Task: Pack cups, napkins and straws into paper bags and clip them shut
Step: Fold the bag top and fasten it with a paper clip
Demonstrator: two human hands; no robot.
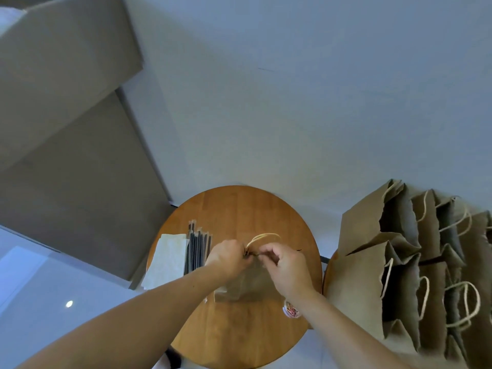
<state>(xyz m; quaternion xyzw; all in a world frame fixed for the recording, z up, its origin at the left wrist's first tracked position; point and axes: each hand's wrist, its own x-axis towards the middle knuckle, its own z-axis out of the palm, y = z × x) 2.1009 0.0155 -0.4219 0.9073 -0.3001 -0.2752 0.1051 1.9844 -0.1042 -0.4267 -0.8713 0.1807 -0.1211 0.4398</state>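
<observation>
Left hand [229, 258] pinched a dark clip [249, 253] at the bag [250, 286] mouth. Right hand [287, 270] pinched the bag's top just beside it. Bag sat mid-table [239, 209], clipping apparently under way. Straws [198, 251] and napkins [166, 259] lay at 9 o'clock. Open bags [372, 235] at 3 o'clock looked unpacked. No cups seen.

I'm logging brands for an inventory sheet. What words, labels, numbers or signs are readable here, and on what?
No text is readable.
Brown paper bag on the round wooden table: plain.
Brown paper bags standing at the right: plain.
Small round container at the table's edge: coloured blur, unreadable.
Black wrapped straws: no legible print.
</observation>
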